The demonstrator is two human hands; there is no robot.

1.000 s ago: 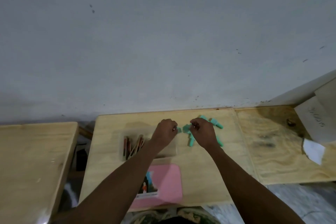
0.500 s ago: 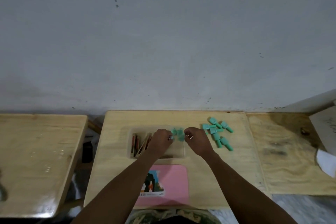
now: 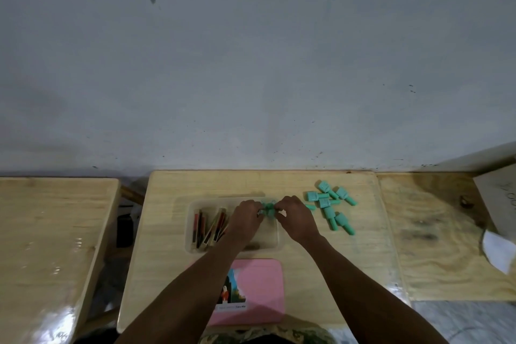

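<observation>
A small teal piece (image 3: 268, 210) is held between my two hands above the right half of a clear plastic tray (image 3: 192, 248). My left hand (image 3: 245, 219) pinches its left side and my right hand (image 3: 296, 218) pinches its right side; most of the piece is hidden by my fingers. Several flat brown and red sticks (image 3: 209, 227) lie in the tray's left half. To the right, on the wooden table (image 3: 167, 246), several more teal pieces (image 3: 329, 205) lie in a loose group.
A pink lid with a picture label (image 3: 257, 290) lies at the table's near edge. A second wooden table (image 3: 42, 246) stands to the left across a gap, a third (image 3: 435, 246) abuts on the right. White paper (image 3: 497, 251) sits far right. A grey wall rises behind.
Both hands moved left from the teal pile to above the tray, carrying one teal piece between them. The view tilted down slightly.
</observation>
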